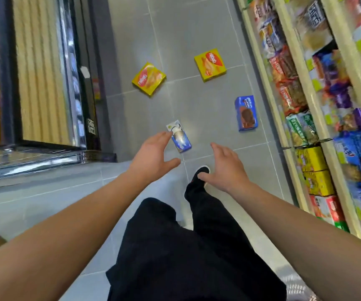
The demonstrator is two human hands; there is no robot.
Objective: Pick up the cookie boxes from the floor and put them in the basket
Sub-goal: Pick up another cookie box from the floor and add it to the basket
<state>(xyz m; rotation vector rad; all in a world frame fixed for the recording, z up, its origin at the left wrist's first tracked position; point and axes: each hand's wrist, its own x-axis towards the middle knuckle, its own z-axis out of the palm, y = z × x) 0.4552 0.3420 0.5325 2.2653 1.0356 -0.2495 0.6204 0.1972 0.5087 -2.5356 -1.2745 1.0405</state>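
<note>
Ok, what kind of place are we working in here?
Most likely a small shop aisle: shelves packed with snack packets on the right, a glass-fronted cabinet on the left, and cookie boxes scattered on the tiled floor.

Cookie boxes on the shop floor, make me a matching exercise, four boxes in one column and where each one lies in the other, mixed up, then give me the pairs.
Things:
1. Blue and white box
2. Blue box with the brown cookie
3. Left yellow box
4. Right yellow box

Places:
A. Farthest along the aisle, toward the shelves
B. Just past the left hand's fingertips
C. Close beside the foot of the shelves
D. Toward the dark glass-fronted cabinet

Pairs: 1-B, 2-C, 3-D, 4-A
</note>
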